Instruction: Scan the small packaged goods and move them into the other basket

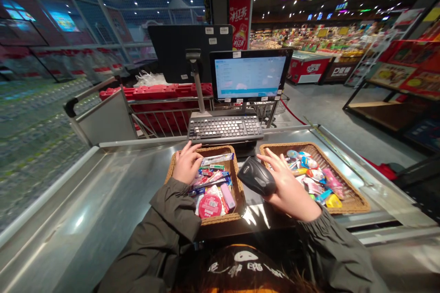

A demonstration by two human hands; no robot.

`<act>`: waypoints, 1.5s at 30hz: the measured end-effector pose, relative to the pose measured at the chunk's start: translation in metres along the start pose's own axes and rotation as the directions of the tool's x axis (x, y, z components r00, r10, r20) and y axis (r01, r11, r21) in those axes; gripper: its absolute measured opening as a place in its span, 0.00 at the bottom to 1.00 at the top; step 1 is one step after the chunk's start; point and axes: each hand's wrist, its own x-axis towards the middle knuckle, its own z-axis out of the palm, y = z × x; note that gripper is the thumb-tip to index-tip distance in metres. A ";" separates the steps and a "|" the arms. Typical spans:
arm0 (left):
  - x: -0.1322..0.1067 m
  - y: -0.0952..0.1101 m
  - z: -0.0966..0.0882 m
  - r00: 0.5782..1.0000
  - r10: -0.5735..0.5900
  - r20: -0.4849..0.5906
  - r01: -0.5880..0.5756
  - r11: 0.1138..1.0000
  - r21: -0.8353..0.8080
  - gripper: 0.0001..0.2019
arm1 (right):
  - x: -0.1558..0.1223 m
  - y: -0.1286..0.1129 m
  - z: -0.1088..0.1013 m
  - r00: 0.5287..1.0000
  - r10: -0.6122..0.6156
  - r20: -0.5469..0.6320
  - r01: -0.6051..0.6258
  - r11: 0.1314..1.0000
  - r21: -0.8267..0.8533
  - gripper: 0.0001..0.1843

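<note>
My left hand [187, 163] is at the upper left corner of the left wicker basket [239, 192], its fingers spread over the rim and nothing visible in its grasp. Inside that basket lie packaged sweets, a round red-lidded tub [210, 205] and a pink packet [228, 196]. Between the two baskets, my right hand [290, 187] holds a black barcode scanner [257, 176] against the palm, with several fingers stretched past it. Its thumb is partly hidden. To the right, another wicker basket [355, 199] contains small colourful packs, including a yellow one [333, 201].
Behind the baskets stand a black keyboard [225, 127] and a lit monitor [250, 75], with a second screen's back [185, 52] beside it. The metal counter [99, 219] has raised edges. Beyond are a cart [165, 114] and shelves [395, 82].
</note>
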 end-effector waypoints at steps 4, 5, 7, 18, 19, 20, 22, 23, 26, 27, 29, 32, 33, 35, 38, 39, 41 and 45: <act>-0.005 -0.027 0.008 0.995 -0.077 0.058 0.071 0.993 0.096 0.10 | 0.001 0.004 0.003 1.000 -0.005 -0.020 0.005 1.000 0.001 0.27; -0.006 -0.033 0.011 0.992 -0.098 0.082 0.089 0.990 0.113 0.10 | 0.002 0.005 0.003 1.000 -0.007 -0.026 0.007 1.000 -0.001 0.27; -0.007 -0.045 0.019 0.982 -0.139 0.129 0.122 0.983 0.138 0.10 | 0.003 0.007 0.004 0.999 -0.012 -0.030 0.012 1.000 0.000 0.27; -0.017 -0.072 0.050 0.946 -0.234 0.224 0.130 0.908 0.399 0.09 | -0.003 0.012 -0.002 0.999 0.030 -0.018 -0.029 0.999 0.028 0.28; -0.016 -0.069 0.049 0.944 -0.222 0.243 0.102 0.899 0.427 0.09 | -0.004 0.013 -0.002 0.999 0.036 -0.020 -0.036 0.999 0.027 0.28; -0.016 -0.065 0.048 0.942 -0.208 0.262 0.076 0.895 0.440 0.09 | -0.005 0.014 -0.002 0.999 0.042 -0.022 -0.042 0.999 0.024 0.28; -0.012 -0.053 0.045 0.942 -0.167 0.292 0.025 0.900 0.435 0.09 | -0.008 0.017 -0.002 0.998 0.048 -0.030 -0.048 0.999 0.017 0.28; -0.010 -0.045 0.043 0.942 -0.138 0.305 -0.004 0.906 0.422 0.09 | -0.009 0.019 -0.002 0.998 0.048 -0.037 -0.048 0.999 0.012 0.28; -0.002 -0.014 0.039 0.943 -0.027 0.330 -0.101 0.926 0.364 0.08 | -0.014 0.027 -0.004 0.996 0.056 -0.063 -0.056 0.998 0.001 0.28; 0.001 -0.003 0.039 0.945 0.019 0.328 -0.137 0.929 0.342 0.08 | -0.016 0.030 -0.004 0.996 0.063 -0.068 -0.064 0.998 -0.001 0.28; 0.006 0.019 0.040 0.938 0.113 0.328 -0.215 0.931 0.296 0.07 | -0.021 0.038 -0.007 0.994 0.080 -0.075 -0.081 0.997 -0.006 0.27; 0.016 0.052 0.049 0.904 0.250 0.348 -0.337 0.916 0.216 0.08 | -0.030 0.050 -0.011 0.990 0.109 -0.089 -0.112 0.994 -0.021 0.27; 0.019 0.063 0.054 0.887 0.292 0.358 -0.375 0.908 0.189 0.08 | -0.034 0.054 -0.014 0.988 0.124 -0.095 -0.127 0.991 -0.029 0.27; 0.026 0.083 0.066 0.851 0.366 0.376 -0.442 0.886 0.138 0.08 | -0.042 0.063 -0.019 0.979 0.165 -0.117 -0.171 0.984 -0.042 0.27; 0.039 0.113 0.089 0.801 0.466 0.376 -0.527 0.846 0.074 0.08 | -0.057 0.079 -0.030 0.954 0.243 -0.173 -0.255 0.966 -0.046 0.28; 0.045 0.123 0.098 0.788 0.497 0.365 -0.552 0.832 0.060 0.09 | -0.063 0.084 -0.034 0.944 0.271 -0.190 -0.284 0.958 -0.044 0.28; 0.058 0.143 0.116 0.771 0.545 0.330 -0.591 0.805 0.051 0.11 | -0.074 0.096 -0.043 0.919 0.325 -0.223 -0.343 0.938 -0.045 0.30; 0.088 0.182 0.155 0.736 0.603 0.308 -0.650 0.757 0.071 0.15 | -0.094 0.116 -0.055 0.867 0.416 -0.276 -0.439 0.898 -0.025 0.34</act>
